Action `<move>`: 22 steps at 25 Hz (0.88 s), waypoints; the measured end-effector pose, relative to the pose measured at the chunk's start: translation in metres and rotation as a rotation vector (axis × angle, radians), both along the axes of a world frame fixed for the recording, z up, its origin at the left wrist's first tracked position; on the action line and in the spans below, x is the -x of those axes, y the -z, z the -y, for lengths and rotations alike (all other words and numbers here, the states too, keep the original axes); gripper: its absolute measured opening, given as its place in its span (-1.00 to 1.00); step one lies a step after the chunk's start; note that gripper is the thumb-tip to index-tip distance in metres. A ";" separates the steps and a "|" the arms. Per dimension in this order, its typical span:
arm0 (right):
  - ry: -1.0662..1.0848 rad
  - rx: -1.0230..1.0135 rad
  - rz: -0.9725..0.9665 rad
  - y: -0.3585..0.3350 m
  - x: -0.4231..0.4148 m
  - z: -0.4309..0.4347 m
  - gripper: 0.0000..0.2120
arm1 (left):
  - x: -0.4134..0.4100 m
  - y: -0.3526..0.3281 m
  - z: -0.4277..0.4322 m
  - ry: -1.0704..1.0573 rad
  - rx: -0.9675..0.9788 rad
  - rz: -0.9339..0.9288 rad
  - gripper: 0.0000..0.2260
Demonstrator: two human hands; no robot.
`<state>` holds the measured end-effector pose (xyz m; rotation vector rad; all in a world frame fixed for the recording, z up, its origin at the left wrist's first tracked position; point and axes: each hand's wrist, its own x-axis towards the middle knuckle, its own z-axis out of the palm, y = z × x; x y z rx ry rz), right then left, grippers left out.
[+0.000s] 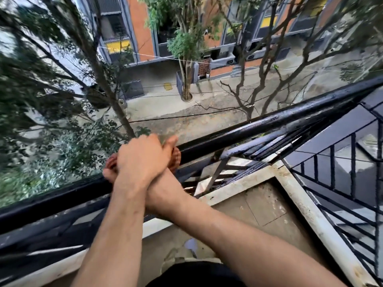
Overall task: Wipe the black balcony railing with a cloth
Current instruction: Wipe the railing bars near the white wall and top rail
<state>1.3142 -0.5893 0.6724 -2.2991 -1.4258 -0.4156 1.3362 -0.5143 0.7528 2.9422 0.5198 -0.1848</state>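
Left hand (143,158), right hand (108,174) grip crumpled cloth (176,158) on glossy railing (269,125).

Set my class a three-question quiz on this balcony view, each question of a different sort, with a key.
1. True or false: the left hand lies over the right hand.
2. The cloth showing beside the hands is: A white, B reddish-brown, C blue.
3. Fill in: the railing is painted ___.
Key: 1 true; 2 B; 3 black.
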 end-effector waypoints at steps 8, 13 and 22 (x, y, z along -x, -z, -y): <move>0.645 0.105 -0.151 -0.025 -0.094 0.154 -0.35 | 0.034 0.025 0.003 0.068 0.100 0.203 -0.29; 0.454 0.012 -0.026 0.010 -0.044 0.095 -0.40 | 0.001 0.021 0.046 0.129 0.183 0.197 -0.14; 1.051 -0.017 -0.181 0.010 -0.132 0.200 -0.11 | -0.050 0.024 0.090 0.449 -0.064 -0.033 0.04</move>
